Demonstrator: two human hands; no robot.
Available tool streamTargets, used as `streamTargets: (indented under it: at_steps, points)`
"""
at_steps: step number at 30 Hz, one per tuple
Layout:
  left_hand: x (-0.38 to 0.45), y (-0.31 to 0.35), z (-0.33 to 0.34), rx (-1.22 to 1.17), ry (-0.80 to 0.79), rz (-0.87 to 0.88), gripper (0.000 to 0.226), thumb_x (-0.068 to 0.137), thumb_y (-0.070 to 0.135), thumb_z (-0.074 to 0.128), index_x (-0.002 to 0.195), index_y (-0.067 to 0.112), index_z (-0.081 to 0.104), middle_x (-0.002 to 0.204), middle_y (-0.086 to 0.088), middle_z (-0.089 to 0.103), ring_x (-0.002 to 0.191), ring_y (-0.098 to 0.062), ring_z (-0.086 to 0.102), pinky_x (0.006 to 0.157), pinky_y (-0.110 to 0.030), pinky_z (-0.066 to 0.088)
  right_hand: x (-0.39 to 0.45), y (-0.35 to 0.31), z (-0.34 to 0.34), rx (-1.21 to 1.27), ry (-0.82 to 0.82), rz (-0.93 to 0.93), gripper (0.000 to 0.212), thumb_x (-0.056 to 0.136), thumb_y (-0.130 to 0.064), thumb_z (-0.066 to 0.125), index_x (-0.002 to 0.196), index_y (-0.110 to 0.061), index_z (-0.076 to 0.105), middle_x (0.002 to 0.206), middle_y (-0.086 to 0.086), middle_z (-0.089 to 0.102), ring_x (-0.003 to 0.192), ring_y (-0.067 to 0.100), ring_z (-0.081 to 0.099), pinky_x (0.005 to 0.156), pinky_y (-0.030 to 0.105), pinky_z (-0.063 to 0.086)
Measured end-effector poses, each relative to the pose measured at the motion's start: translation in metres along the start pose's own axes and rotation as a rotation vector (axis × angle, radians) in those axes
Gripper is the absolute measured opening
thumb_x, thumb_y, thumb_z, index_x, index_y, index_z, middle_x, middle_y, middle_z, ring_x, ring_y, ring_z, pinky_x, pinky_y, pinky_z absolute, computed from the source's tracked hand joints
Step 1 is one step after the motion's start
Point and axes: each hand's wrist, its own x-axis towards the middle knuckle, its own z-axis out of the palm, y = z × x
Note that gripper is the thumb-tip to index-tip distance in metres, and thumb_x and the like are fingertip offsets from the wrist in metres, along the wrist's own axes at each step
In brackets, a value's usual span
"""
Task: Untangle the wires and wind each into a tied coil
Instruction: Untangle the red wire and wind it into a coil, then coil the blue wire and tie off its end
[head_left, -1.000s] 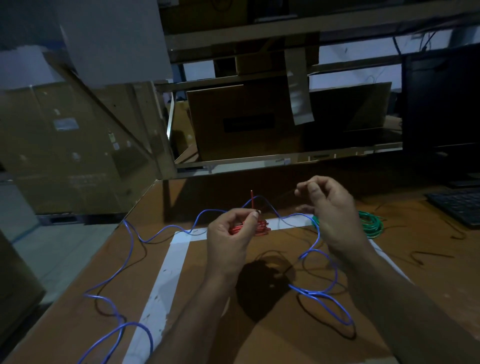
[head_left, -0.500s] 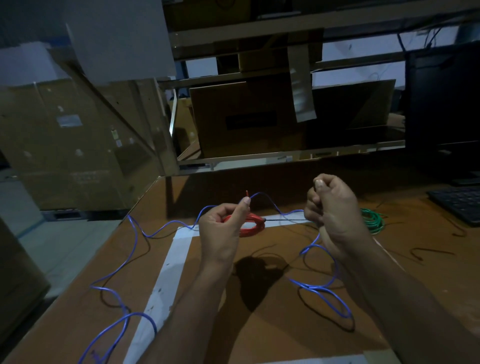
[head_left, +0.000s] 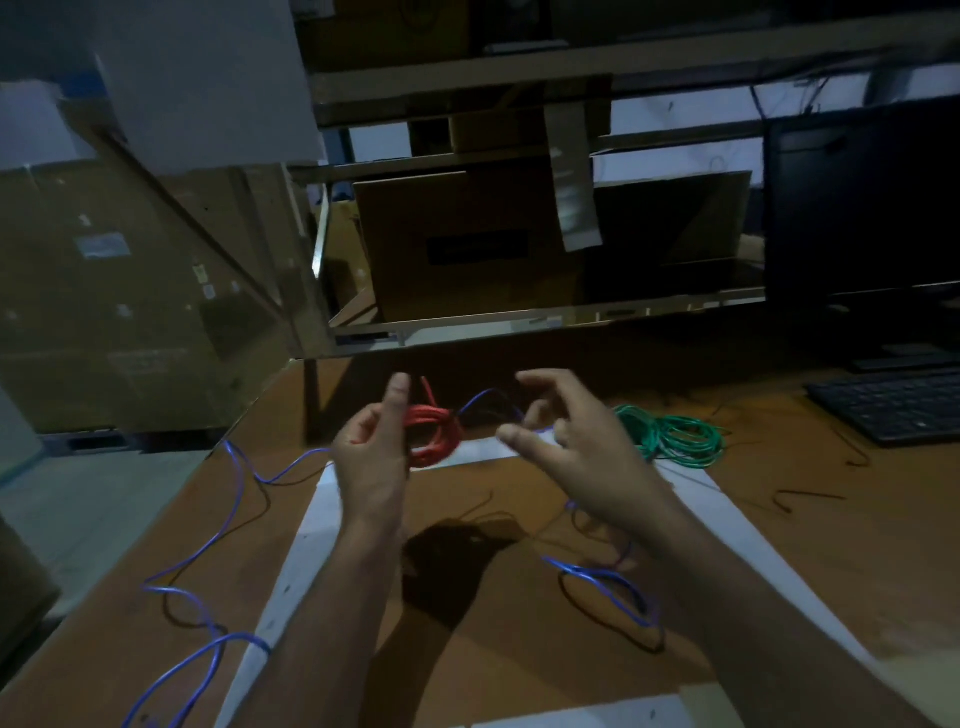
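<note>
The red wire (head_left: 434, 434), wound in a small coil, sat in the left hand (head_left: 371, 452), held up above the worktop (head_left: 519, 649), thumb pointing to 12 o'clock. The right hand (head_left: 576, 447) hung beside it at 3 o'clock, fingers spread loose (it gripped nothing I could see). The blue wire (head_left: 208, 545) snaked loose over the worktop. A green coil (head_left: 675, 439) lay at 2 o'clock, near a keyboard (head_left: 893, 405).
</note>
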Motion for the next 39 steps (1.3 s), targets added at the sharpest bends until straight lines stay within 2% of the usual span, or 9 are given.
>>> streamTargets:
  at_steps: [3, 7, 11, 15, 17, 20, 24, 32, 39]
  points:
    - [-0.004, 0.001, 0.007, -0.019, -0.042, 0.004, 0.034, 0.093, 0.058, 0.063, 0.078, 0.028, 0.069, 0.069, 0.01, 0.069, 0.069, -0.01, 0.06, 0.064, -0.031, 0.04, -0.005, -0.003, 0.008, -0.03, 0.0, -0.039, 0.075, 0.082, -0.055, 0.078, 0.147, -0.042, 0.042, 0.131, -0.019, 0.049, 0.118, -0.002, 0.051, 0.096, 0.03, 0.053]
    - [-0.013, -0.006, 0.017, -0.002, -0.147, 0.013, 0.044, 0.089, 0.067, 0.061, 0.085, 0.025, 0.07, 0.078, 0.001, 0.071, 0.081, -0.022, 0.064, 0.07, -0.035, 0.044, -0.004, -0.007, 0.013, -0.074, -0.021, -0.119, 0.081, 0.087, -0.039, 0.078, 0.155, -0.033, 0.035, 0.147, -0.013, 0.044, 0.134, 0.004, 0.041, 0.104, 0.029, 0.048]
    - [-0.027, -0.005, 0.025, 0.009, -0.33, -0.029, 0.047, 0.092, 0.062, 0.059, 0.097, 0.017, 0.07, 0.072, 0.006, 0.065, 0.069, -0.012, 0.06, 0.066, -0.029, 0.044, -0.013, -0.015, 0.001, -0.027, 0.024, -0.109, 0.047, 0.093, -0.023, 0.073, 0.137, -0.03, 0.058, 0.127, -0.014, 0.063, 0.115, -0.009, 0.055, 0.092, 0.014, 0.05]
    - [-0.039, 0.011, 0.036, 0.013, -0.525, -0.049, 0.026, 0.094, 0.048, 0.062, 0.09, 0.024, 0.071, 0.06, 0.009, 0.048, 0.056, -0.008, 0.044, 0.055, -0.023, 0.034, -0.025, -0.017, -0.024, -0.103, 0.14, -0.124, 0.026, 0.093, -0.018, 0.072, 0.118, -0.025, 0.069, 0.109, -0.012, 0.069, 0.103, 0.0, 0.063, 0.088, 0.021, 0.056]
    - [-0.047, 0.025, 0.045, -0.015, -0.614, -0.052, 0.018, 0.091, 0.041, 0.068, 0.097, 0.026, 0.074, 0.068, 0.007, 0.061, 0.063, -0.009, 0.053, 0.051, -0.018, 0.038, -0.031, -0.021, -0.041, -0.081, 0.203, -0.11, 0.023, 0.092, -0.018, 0.074, 0.115, -0.023, 0.071, 0.103, -0.012, 0.071, 0.098, 0.0, 0.066, 0.084, 0.021, 0.058]
    - [-0.061, 0.042, 0.059, -0.008, -0.682, -0.03, 0.043, 0.086, 0.035, 0.074, 0.127, 0.025, 0.067, 0.108, 0.002, 0.077, 0.093, -0.013, 0.075, 0.06, -0.021, 0.054, -0.043, -0.024, -0.07, 0.016, 0.278, -0.014, 0.023, 0.092, -0.018, 0.075, 0.114, -0.019, 0.072, 0.101, -0.009, 0.072, 0.094, 0.002, 0.07, 0.08, 0.024, 0.061]
    - [-0.08, 0.052, 0.068, -0.006, -0.666, -0.011, 0.063, 0.083, 0.033, 0.077, 0.141, 0.021, 0.057, 0.13, 0.003, 0.069, 0.117, -0.01, 0.069, 0.077, -0.031, 0.062, -0.062, -0.013, -0.103, 0.163, 0.422, 0.189, 0.016, 0.092, -0.017, 0.075, 0.106, -0.02, 0.071, 0.1, -0.001, 0.073, 0.092, 0.011, 0.073, 0.072, 0.024, 0.061]
    - [-0.1, 0.043, 0.058, 0.035, -0.602, -0.037, 0.027, 0.097, 0.027, 0.067, 0.121, 0.015, 0.067, 0.109, -0.005, 0.072, 0.087, -0.008, 0.068, 0.069, -0.022, 0.059, -0.087, 0.055, -0.127, 0.336, 0.578, 0.732, 0.015, 0.091, -0.002, 0.073, 0.095, -0.003, 0.059, 0.093, 0.024, 0.068, 0.06, 0.024, 0.065, 0.046, 0.026, 0.051]
    - [-0.1, 0.034, 0.054, 0.063, -0.613, -0.053, 0.023, 0.099, 0.029, 0.065, 0.118, 0.016, 0.069, 0.099, -0.001, 0.072, 0.08, -0.006, 0.067, 0.068, -0.022, 0.057, -0.065, 0.082, -0.111, 0.216, 0.55, 0.805, 0.019, 0.09, -0.004, 0.075, 0.085, -0.005, 0.057, 0.094, 0.028, 0.071, 0.059, 0.028, 0.065, 0.065, 0.045, 0.063]
